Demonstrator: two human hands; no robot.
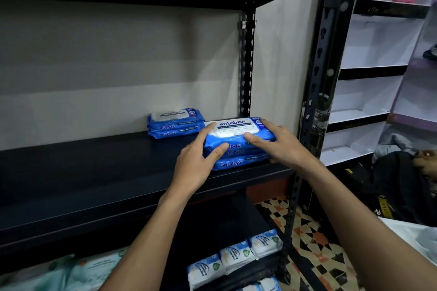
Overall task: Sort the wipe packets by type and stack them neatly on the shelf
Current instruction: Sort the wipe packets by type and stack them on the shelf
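Small white-and-blue wipe packets (236,257) lie nearest, on the lower shelf (212,227). Above, the left hand (196,165) and right hand (281,146) clasp a stack of three blue plastic wipe packets (236,126) at the black metal shelf (94,172)'s front right. Two matching stacked packets (175,123) sit behind, apart.

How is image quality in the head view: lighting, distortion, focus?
Head view: dim, black shelf board nearly crushed to black; wide-angle lens bows the black perforated metal upright; print on the front stack of blue plastic wipe packets reads sharp; rear stack of blue packets softer; white-and-blue packets on the lower shelf smeared near the edge.
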